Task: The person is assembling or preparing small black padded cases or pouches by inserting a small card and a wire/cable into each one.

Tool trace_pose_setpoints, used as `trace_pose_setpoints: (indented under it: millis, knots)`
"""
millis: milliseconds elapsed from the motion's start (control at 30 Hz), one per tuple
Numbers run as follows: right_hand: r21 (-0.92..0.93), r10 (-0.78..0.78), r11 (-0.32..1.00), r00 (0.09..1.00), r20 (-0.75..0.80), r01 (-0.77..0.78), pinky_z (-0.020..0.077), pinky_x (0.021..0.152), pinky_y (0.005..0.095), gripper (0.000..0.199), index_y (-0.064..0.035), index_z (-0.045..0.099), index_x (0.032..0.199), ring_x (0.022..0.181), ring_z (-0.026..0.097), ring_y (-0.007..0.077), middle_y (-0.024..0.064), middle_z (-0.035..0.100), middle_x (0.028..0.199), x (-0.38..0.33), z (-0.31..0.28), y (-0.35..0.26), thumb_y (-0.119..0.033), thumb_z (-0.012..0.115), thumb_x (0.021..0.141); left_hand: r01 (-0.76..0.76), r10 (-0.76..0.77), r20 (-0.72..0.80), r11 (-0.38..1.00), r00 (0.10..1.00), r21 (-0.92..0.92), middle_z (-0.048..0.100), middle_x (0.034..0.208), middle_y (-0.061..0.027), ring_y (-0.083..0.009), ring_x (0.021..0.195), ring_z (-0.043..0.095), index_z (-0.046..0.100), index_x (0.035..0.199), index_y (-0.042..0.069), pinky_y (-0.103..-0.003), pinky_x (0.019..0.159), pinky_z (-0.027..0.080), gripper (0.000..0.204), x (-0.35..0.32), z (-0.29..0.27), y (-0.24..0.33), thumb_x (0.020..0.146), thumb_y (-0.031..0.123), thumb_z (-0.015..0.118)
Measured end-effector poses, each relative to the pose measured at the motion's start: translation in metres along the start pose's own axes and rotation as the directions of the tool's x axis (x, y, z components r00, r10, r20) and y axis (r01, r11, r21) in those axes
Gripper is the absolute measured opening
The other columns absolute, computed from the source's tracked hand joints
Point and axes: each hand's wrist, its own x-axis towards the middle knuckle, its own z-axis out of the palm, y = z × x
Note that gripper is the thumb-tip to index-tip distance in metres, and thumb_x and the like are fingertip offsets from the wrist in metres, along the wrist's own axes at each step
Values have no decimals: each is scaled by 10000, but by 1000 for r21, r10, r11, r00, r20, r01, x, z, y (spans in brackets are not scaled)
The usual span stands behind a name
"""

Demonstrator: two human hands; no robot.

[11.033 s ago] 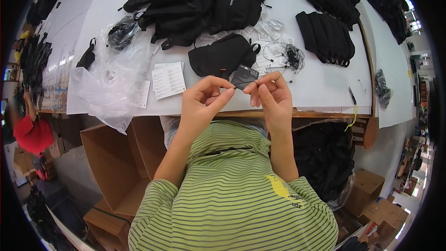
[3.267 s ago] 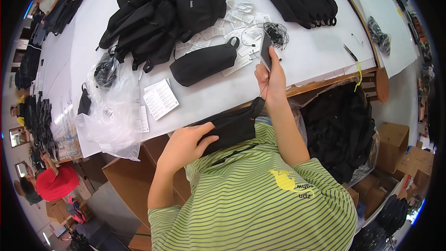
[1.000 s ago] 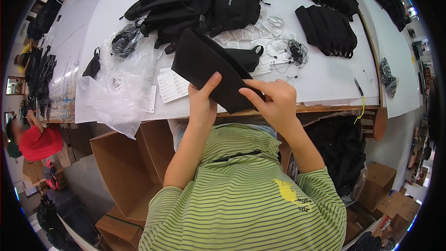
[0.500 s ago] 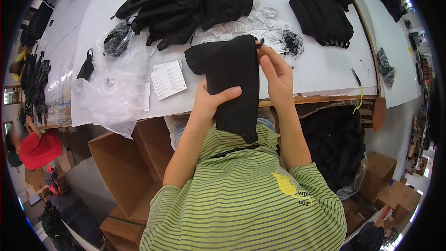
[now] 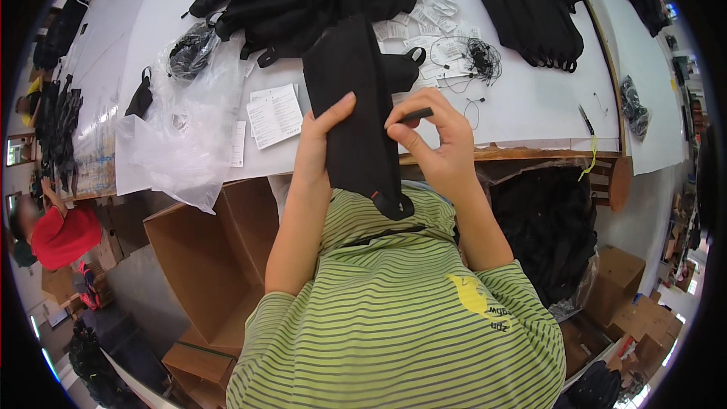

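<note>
A black fabric pouch hangs upright in front of me, over the table's front edge. My left hand is closed around its left side, with the thumb lying across the front. At the pouch's right edge, my right hand pinches a short black strip between thumb and fingers. Whether that strip is joined to the pouch is hidden by the fingers. A black flap with a small loop sticks out to the right behind the pouch. At its lower end are a tiny red mark and a black tab.
Black bags are heaped at the back, more pouches at the back right. Printed white cards, a clear plastic bag, black cords and a snipping tool lie on the table. An open carton stands below left.
The pouch has shifted left and turned, so its narrow side and a loop now show. My right hand has moved down from the top corner and now pinches the strip.
</note>
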Motion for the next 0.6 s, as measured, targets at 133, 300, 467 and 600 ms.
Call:
trace_pose_setpoints:
  millis: [133,300,467,600]
  knots:
    - [27,31,999,987,155,-35,435,663,262,100,-19,636,821,749,514,165,46,581,785,-7,1,-15,-73,704,771,-11,11,0,993,1000,-122,659,926,-98,-176,745,665,572,1095,-10,-281,655,559,300,5,-13,3,854,153,644]
    - [70,38,996,969,242,-56,415,681,259,89,-20,631,794,744,511,161,47,582,760,-14,5,-22,-73,700,775,4,7,47,972,999,-235,668,955,-106,-183,755,670,580,1096,-14,-287,658,563,274,6,-21,11,879,150,620]
    - [-60,-15,998,1000,0,15,407,560,236,159,-42,634,895,698,488,163,39,585,888,-9,8,-19,-74,715,761,-126,113,-87,978,990,-169,652,1040,-112,-205,903,655,566,1138,-9,-333,771,550,331,7,-26,14,896,211,618]
    - [-274,-54,961,993,-107,23,429,550,248,337,-109,639,1068,680,531,141,58,599,1048,-24,1,-12,-149,744,750,-297,260,-233,944,937,-141,539,1263,-134,-269,1160,529,461,1274,-12,-413,992,428,421,1,-6,8,963,268,503]
